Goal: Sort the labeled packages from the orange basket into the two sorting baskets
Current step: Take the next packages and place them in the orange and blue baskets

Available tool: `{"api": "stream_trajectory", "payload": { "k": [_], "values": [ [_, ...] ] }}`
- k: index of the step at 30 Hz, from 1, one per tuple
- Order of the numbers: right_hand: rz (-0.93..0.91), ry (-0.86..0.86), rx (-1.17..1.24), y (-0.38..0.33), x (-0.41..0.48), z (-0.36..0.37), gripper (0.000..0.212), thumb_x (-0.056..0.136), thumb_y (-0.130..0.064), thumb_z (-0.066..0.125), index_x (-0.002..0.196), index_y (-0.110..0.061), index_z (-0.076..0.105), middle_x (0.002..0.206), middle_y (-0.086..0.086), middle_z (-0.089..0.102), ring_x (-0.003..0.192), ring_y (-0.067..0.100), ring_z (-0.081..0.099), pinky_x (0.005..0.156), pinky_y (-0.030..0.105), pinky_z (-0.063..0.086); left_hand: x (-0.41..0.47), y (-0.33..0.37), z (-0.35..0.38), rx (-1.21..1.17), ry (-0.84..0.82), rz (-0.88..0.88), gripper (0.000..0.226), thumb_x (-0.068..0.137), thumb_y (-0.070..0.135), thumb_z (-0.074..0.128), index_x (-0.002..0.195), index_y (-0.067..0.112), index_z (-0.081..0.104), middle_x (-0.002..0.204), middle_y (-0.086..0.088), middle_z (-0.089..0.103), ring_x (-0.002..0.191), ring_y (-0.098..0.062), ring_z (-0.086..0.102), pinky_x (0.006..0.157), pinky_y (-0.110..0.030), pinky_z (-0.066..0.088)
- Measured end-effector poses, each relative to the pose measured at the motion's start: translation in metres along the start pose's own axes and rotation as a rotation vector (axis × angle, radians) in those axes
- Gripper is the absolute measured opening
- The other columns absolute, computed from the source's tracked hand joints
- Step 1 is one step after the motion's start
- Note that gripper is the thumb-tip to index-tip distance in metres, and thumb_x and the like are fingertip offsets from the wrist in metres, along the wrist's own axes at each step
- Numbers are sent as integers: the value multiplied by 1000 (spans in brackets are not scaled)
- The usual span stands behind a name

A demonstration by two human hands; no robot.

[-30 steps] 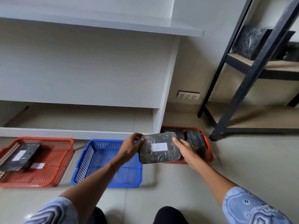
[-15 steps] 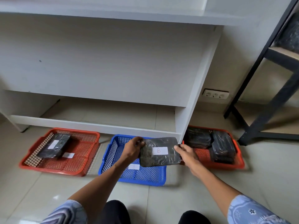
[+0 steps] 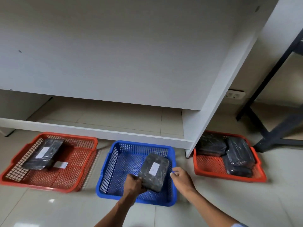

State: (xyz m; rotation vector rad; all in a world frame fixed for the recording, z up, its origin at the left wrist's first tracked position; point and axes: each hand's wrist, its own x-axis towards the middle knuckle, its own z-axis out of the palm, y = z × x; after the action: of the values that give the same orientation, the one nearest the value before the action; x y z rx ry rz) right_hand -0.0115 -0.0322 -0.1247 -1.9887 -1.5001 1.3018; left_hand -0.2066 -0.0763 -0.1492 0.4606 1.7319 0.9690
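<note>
A black wrapped package (image 3: 154, 172) with a white label lies tilted inside the blue basket (image 3: 114, 154) at the centre. My left hand (image 3: 133, 185) grips its near left corner. My right hand (image 3: 181, 178) hovers just right of the package with fingers loosely apart and holds nothing. The orange basket (image 3: 209, 164) on the right holds three black packages (image 3: 238, 152). A red basket (image 3: 77, 171) on the left holds one black labeled package (image 3: 43, 154) and a white label card (image 3: 60, 164) on its floor.
All three baskets stand on a tiled floor in front of a white desk (image 3: 114, 63), whose side panel (image 3: 213, 112) comes down between the blue and orange baskets. A black metal rack leg (image 3: 268, 133) stands behind the orange basket. A wall socket (image 3: 235, 94) sits low on the wall.
The package labeled B went from held between both hands down into the blue basket. My right hand has let go of it; my left hand still holds it. The view shifted left.
</note>
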Motion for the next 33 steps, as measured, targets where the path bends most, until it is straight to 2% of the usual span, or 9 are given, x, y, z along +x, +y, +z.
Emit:
{"api": "stream_trajectory", "payload": {
  "k": [4,8,13,17,19,21,25,30,33],
  "values": [
    [-39,28,-86,9,10,4,31,93,-18,55,124,-15,58,122,2,53,112,18,58,97,23,43,34,-29,23,72,-75,1,39,51,20,63,76,-9,55,74,-24,67,67,-35,70,59,-59,58],
    [-100,42,-147,17,16,11,31,94,-17,54,125,-16,56,122,0,45,113,18,56,99,23,40,39,-22,41,87,-39,-9,35,83,4,54,112,22,47,99,-24,63,80,-37,69,59,-46,61],
    [-97,39,-197,22,25,11,33,94,-24,53,127,-20,55,124,-1,41,100,22,63,95,36,49,48,-21,48,137,-109,-12,38,81,2,48,114,19,52,95,-25,68,72,-32,71,63,-47,61],
    [-99,42,-186,22,27,10,33,93,-24,54,126,-20,56,124,0,41,99,22,62,94,37,50,48,-20,43,202,-134,-10,41,74,13,53,115,13,56,70,-19,64,53,-24,55,48,-35,53],
    [-97,31,-163,22,28,9,33,94,-22,53,127,-19,56,124,0,42,98,19,60,95,33,48,45,-17,40,273,-157,-9,36,86,10,54,122,13,52,74,-18,63,52,-22,50,46,-27,43],
    [-109,27,-143,21,26,6,32,94,-19,52,126,-19,57,122,-1,44,97,14,56,95,26,45,40,-12,38,386,-160,21,41,91,18,53,131,14,46,93,-19,68,63,-26,58,51,-30,48],
    [-108,-8,-101,15,21,-7,32,94,-17,51,125,-19,58,112,-2,52,98,14,58,89,22,45,33,2,36,682,-79,161,50,93,19,52,137,0,39,122,-26,61,107,-36,61,89,-39,50],
    [-90,21,-70,19,17,-47,30,95,-14,50,123,-14,60,119,6,64,104,16,62,86,20,44,9,40,63,707,-86,428,26,93,8,51,118,0,52,97,-17,66,74,-26,63,65,-37,54],
    [-74,71,-79,30,15,-83,28,95,-13,51,122,-13,60,109,3,63,100,16,60,85,20,43,-6,55,94,738,-150,547,33,95,13,50,127,6,50,116,-20,62,90,-30,63,81,-41,54]
  ]
}}
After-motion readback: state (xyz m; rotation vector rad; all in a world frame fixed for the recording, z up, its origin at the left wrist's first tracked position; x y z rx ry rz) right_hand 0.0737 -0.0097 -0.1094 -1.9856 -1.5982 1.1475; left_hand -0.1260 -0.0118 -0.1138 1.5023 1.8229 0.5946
